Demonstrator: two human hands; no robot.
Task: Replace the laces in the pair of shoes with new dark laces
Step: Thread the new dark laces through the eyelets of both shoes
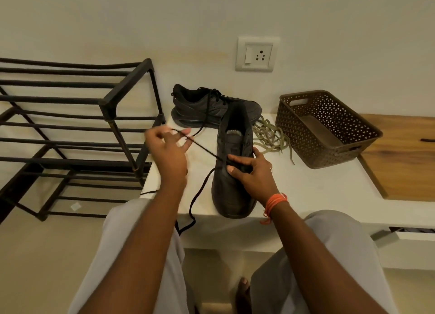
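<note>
A black shoe (231,191) stands on the white ledge (306,186), toe toward me. My right hand (253,172) grips it over the eyelet area. My left hand (168,151) pinches one end of a dark lace (202,146) and holds it taut, up and to the left of the shoe. The lace's other end (195,200) trails off the ledge's front edge. A second black shoe (211,106), laced in dark, lies on its side behind. A pile of pale olive laces (273,137) lies to the right of the shoes.
A brown perforated plastic basket (329,130) sits to the right on the ledge. A black metal shoe rack (77,130) stands at the left. A wooden panel (404,153) lies at the far right. A wall socket (255,54) is above the shoes.
</note>
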